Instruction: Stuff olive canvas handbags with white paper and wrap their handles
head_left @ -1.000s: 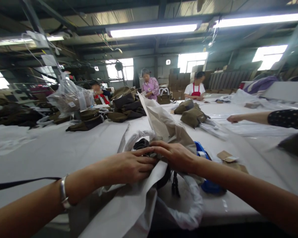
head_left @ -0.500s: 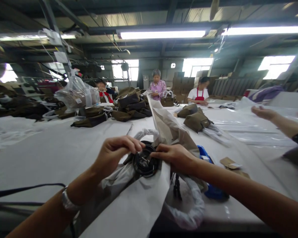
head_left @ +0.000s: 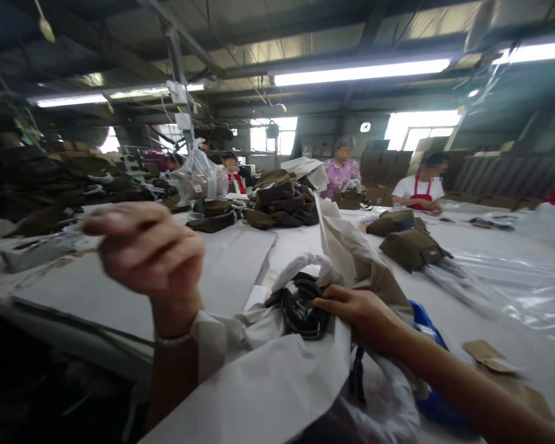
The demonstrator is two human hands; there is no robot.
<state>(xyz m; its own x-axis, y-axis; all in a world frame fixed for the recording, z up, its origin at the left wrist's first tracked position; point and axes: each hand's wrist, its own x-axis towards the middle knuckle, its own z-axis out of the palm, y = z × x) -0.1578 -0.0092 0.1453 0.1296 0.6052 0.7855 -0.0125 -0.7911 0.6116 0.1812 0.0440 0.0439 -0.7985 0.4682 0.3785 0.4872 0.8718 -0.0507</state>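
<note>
A coiled black strap (head_left: 304, 307), with metal parts showing in its middle, lies on white wrapping paper (head_left: 259, 388) over a bag. My right hand (head_left: 358, 311) is closed at the coil's right side, its fingertips on the strap. My left hand (head_left: 150, 250) is raised to the left, away from the coil, with its fingers curled and somewhat blurred; whatever is in them, if anything, is hidden. Behind the coil arches a bag handle (head_left: 300, 265) wrapped in white. Another wrapped handle (head_left: 398, 394) hangs below my right forearm, near black tassel-like cords (head_left: 357, 376).
Dark olive bags (head_left: 282, 200) are piled across the table, with more bags (head_left: 409, 240) to the right. Beside my right forearm are a blue object (head_left: 423, 317) and brown tags (head_left: 490, 356). Clear plastic sheets (head_left: 499, 283) lie at right. Several people work beyond.
My left hand has left the coil and risen to the left. My right hand stays at the coil. The view has turned left, and the co-worker's arm at right is out of frame.
</note>
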